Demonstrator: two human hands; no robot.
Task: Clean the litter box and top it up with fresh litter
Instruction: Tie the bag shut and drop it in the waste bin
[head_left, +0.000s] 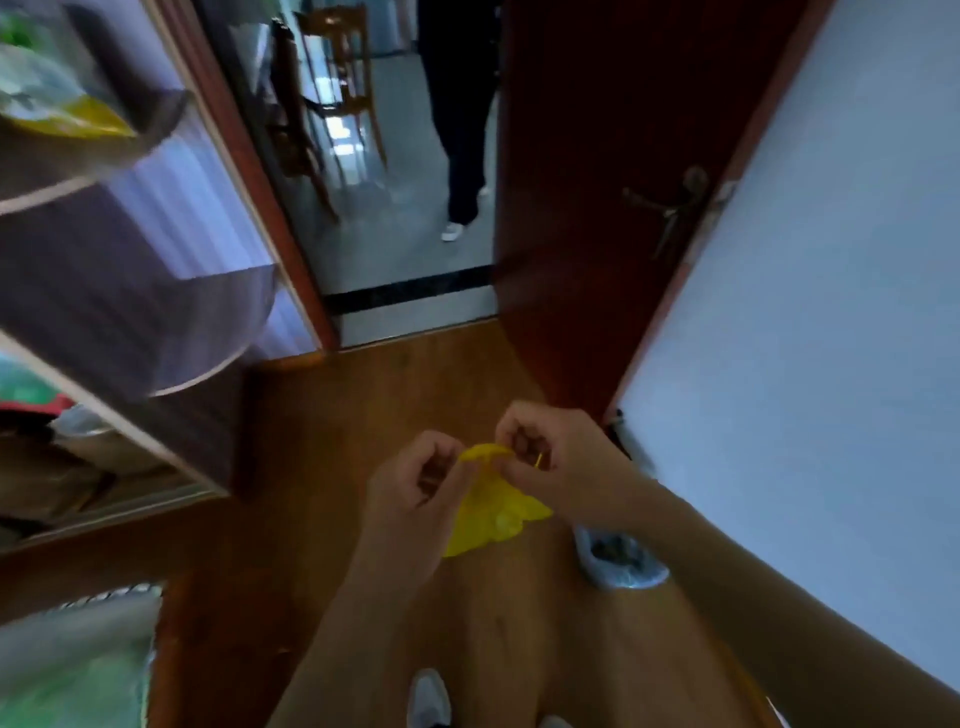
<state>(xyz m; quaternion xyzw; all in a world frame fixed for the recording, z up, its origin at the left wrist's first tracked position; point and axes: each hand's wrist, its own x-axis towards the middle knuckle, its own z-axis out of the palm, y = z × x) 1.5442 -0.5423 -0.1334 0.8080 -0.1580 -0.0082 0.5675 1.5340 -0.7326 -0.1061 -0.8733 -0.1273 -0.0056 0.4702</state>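
I stand on a brown wood-plank floor (322, 467), looking down and forward at an open doorway. Both my hands are up in front of me, close together, pinching the top edge of a yellow plastic bag (493, 514): my left hand (421, 480) has fingers curled on the bag's left side, my right hand (545, 449) has fingers curled on the right side, and the bag hangs crumpled below them, above the floor. Near the wall on the right, on the floor, sits a small bin lined with a pale blue bag (618, 558), dark stuff inside, blurred. The wall on the right (831, 312) is plain pale blue-white. A dark red-brown door (597, 208) stands open against it, with a metal lever handle (670, 208). Past the threshold, a black strip (410, 293) crosses light tile, then a grey glossy floor where another person's dark-trousered legs (462, 130) and a white shoe show beside wooden chairs (332, 93). On the left is a shelf unit (130, 291) with bags and clutter, all motion-blurred. Bottom left there is a blurred green-white thing (72, 670), can't tell what. My light shoe (428, 699) shows at the bottom edge. Litter box not identifiable in this view.
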